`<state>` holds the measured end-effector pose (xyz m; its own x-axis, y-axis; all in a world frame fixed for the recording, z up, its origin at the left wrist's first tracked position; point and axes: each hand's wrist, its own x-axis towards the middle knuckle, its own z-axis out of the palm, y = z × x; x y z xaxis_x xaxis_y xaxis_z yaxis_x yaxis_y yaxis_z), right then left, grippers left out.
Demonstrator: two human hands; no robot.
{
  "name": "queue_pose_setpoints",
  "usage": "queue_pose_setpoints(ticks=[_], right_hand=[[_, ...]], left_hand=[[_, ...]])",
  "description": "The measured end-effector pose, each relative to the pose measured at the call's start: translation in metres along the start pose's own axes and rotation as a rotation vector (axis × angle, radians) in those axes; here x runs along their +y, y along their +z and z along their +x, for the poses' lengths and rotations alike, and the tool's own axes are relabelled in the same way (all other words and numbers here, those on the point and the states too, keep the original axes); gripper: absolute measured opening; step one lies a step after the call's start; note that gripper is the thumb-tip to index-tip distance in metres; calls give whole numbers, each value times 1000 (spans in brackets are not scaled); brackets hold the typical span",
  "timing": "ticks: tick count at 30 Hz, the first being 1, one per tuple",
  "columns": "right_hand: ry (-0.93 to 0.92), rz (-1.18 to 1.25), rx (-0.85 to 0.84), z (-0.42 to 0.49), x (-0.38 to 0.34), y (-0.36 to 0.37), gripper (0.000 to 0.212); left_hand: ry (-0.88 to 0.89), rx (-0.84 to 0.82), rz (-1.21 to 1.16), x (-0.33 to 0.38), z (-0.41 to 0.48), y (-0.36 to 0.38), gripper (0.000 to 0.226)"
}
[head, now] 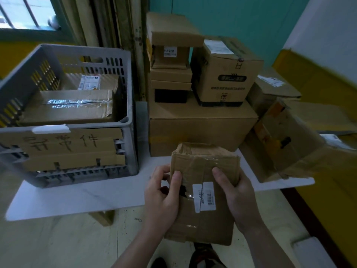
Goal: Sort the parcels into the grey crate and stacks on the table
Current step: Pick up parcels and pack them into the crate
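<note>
Evidently the person is holding the parcel point(202, 225) up for a look before deciding where it goes. It sits in the lower centre of the frame, lifted off the table point(77, 198) and hanging over its near edge. Its broad face is turned up toward the camera, probably so that the white label point(204, 196) can be read. The left hand point(164, 194) grips the left edge and the right hand point(237, 196) grips the right edge. Each has its thumb laid on the top face, and the fingers curl round the sides, where they are mostly hidden. Holding it from both sides keeps the soft package flat and steady.

The parcel is a flattish brown cardboard package, crumpled at its far edge and corners and bound with bands of glossy clear tape. The label carries a barcode, and the print is too blurred to read. A dark torn patch shows just left of the label.

The grey crate point(123, 74) stands at the upper left on the table. It has a handwritten cardboard sign point(63, 149) on its front and two taped boxes point(67, 107) inside. The stacks point(202, 124) fill the centre and right. By its battered look, the parcel may belong in the crate.
</note>
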<state>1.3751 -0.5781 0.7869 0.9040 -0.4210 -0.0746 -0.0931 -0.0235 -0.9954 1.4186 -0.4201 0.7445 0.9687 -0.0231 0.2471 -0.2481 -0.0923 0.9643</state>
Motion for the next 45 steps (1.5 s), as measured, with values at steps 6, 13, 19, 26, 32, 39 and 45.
queue_pose_setpoints(ticks=[6,13,19,26,32,39,45], right_hand=[[3,-9,-35,-3,1,0,43],[26,-125,-251,-15,1,-11,67],[-24,-55,-297,-15,-7,-15,68],[-84,-174,-340,-1,2,-22,103],[-87,-200,-82,15,20,-13,67],[23,-334,-71,19,34,-3,38],[-128,-420,98,22,23,-1,41]], left_hand=[[-2,25,57,-2,-3,-3,16],[-175,88,-24,12,20,-7,15],[-388,-7,-201,23,39,-8,35],[-237,-354,-233,6,18,-20,94],[-226,-411,-147,-11,13,-5,88],[-290,-319,40,-21,20,12,49],[-210,-172,96,4,34,20,70]])
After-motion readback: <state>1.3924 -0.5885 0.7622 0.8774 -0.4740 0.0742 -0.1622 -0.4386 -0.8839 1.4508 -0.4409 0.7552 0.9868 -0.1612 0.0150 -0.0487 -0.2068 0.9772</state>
